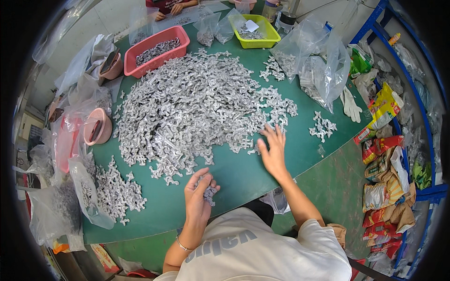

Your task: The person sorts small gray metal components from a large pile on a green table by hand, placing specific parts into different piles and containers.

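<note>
A large heap of small grey cast metal parts [187, 98], each with rounded lobes, covers the middle of the green table [239, 173]. My left hand [198, 191] is closed around several of these metal parts [208, 194], just off the heap's near edge. At the heap's right edge, my right hand [274, 152] reaches palm down with fingers apart. Its fingertips are at the outermost parts, and a piece or two lies beside the thumb, partly hidden.
Smaller groups of parts lie at the near left [119, 192] and right [322, 126]. A pink basket [129, 65], a yellow-green basket [258, 44], a pink cup [101, 119], plastic bags [323, 70] and a white glove [350, 105] surround the heap. Another person's hands [176, 9] are across the table.
</note>
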A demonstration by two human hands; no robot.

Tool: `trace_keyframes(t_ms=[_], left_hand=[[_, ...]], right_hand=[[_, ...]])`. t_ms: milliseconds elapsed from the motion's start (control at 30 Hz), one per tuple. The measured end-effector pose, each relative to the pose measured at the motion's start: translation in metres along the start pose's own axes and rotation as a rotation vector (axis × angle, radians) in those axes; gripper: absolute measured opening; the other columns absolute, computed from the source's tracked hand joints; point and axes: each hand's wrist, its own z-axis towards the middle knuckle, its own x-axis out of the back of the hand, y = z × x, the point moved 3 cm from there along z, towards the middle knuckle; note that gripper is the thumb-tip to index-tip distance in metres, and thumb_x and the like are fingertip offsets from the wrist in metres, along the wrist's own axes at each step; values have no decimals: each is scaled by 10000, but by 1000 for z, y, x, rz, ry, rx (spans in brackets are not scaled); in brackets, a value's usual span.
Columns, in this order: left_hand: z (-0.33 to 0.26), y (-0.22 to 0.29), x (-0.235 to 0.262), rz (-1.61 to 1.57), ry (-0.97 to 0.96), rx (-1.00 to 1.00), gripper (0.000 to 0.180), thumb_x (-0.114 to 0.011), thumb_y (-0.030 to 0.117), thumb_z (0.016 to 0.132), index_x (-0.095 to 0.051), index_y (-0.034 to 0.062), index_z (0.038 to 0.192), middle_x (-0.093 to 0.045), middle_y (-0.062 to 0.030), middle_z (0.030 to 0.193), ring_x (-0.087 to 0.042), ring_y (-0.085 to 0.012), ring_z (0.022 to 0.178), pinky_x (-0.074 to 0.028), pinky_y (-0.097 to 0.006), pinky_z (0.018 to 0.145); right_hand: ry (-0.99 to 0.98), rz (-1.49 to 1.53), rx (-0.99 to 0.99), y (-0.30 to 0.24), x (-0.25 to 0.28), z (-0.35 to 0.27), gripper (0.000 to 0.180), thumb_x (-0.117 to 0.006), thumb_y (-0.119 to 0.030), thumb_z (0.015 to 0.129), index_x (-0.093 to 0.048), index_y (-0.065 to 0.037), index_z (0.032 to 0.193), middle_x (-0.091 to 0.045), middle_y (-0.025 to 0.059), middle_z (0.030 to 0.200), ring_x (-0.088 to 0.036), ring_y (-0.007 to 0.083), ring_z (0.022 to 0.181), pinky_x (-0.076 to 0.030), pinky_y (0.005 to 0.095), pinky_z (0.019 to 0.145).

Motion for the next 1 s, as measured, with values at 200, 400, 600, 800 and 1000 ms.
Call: trace_keyframes(t_ms=[200, 400, 600, 800, 1000], left_hand=[[-2, 5, 6, -152, -137, 61, 407, -582, 107, 821, -429, 5, 1184, -506, -63, 910, -495, -141, 738, -465, -277, 617], [1, -7, 16, -243, -156, 230, 407, -582, 120, 821, -433, 28, 1188, -513, -88, 953, -518, -174, 780, -504, -312, 684], [0, -4, 23, -325, -101, 224, 336, -487, 270, 879, -489, 23, 1107, -541, -124, 993, -550, -234, 870, -456, -423, 865], [8, -15, 20, -441, -128, 231, 299, -463, 246, 890, -492, 29, 1094, -548, -109, 969, -550, -247, 892, -413, -449, 920], [13, -17, 7, -375, -156, 165, 343, -449, 217, 896, -430, 38, 1187, -546, -94, 960, -543, -238, 899, -412, -441, 921]], right_hand=[[290, 300, -55, 31, 27, 36, 293, -599, -169, 804, -567, 20, 1026, -559, 187, 1033, -517, 290, 995, -394, 369, 879], [169, 108, -38, 121, 21, 105, 389, -591, -249, 807, -536, -2, 1103, -525, 171, 1132, -464, 302, 1076, -355, 366, 917], [159, 28, 4, 79, -3, 61, 325, -598, -248, 802, -561, 1, 1008, -549, 158, 1064, -484, 290, 1024, -365, 360, 894], [211, 47, -78, 37, -8, 14, 293, -623, -221, 778, -567, 33, 911, -557, 174, 1046, -487, 311, 991, -363, 374, 885], [132, 169, -78, -3, -9, -8, 337, -622, -189, 774, -536, 31, 1014, -547, 166, 1086, -471, 305, 1043, -318, 378, 934]])
